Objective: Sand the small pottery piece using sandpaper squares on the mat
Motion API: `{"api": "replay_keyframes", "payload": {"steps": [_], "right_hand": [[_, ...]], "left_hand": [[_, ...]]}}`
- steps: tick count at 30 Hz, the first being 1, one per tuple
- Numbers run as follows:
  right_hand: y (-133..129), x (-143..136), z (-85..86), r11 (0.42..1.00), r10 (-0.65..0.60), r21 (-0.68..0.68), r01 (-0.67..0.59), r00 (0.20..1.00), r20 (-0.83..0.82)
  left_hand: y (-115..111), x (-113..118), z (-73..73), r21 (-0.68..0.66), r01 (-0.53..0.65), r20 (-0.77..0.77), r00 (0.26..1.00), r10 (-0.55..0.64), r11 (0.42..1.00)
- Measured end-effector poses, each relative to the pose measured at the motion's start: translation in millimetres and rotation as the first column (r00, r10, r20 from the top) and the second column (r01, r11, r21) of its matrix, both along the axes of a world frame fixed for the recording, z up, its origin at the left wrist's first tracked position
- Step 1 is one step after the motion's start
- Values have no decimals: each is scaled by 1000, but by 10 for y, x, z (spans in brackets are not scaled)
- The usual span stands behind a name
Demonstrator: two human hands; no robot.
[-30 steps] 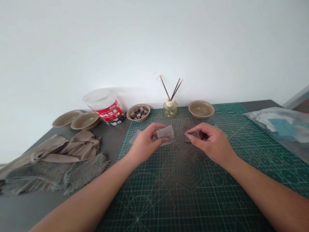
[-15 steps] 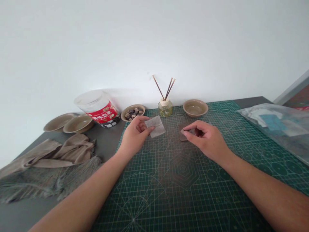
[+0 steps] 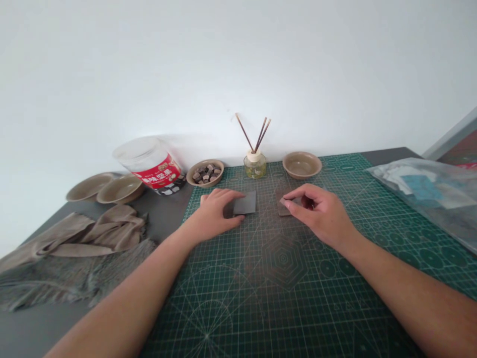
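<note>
bowl holding small blocks; left grip spread around grey square; right grip: cannot tell.

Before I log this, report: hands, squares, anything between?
Left hand open at grey square. Right hand at brown square, grip unclear. Green mat between; diffuser beyond.

Bright wall, dimmer foreground, slight blur
</note>
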State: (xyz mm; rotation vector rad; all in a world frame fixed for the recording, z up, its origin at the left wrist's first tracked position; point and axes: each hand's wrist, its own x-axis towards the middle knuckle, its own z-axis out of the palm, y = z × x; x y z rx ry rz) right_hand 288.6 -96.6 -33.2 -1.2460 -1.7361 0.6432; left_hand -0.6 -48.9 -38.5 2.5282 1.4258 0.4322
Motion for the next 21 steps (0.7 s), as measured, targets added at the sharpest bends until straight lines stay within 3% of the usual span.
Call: {"api": "replay_keyframes", "payload": {"steps": [3,7,14,21], "right_hand": [[-7,9,7,1000,-3,4,3,1000,0],[-12,2,5,1000,9,-2,-9,1000,8],[-22,-18,14,999,34,-18,-33,999,23],[-29,-36,-5,996,91,-13,-91,995,36]], "left_hand": [[7,-128,106,67,-132,-107,985,139,989],[-1,-297,130,76,-358,-319,876,363,931],[15,-407,56,-132,-349,-384,881,277,928],[-89,-355,213,-270,-212,-266,954,139,939]]}}
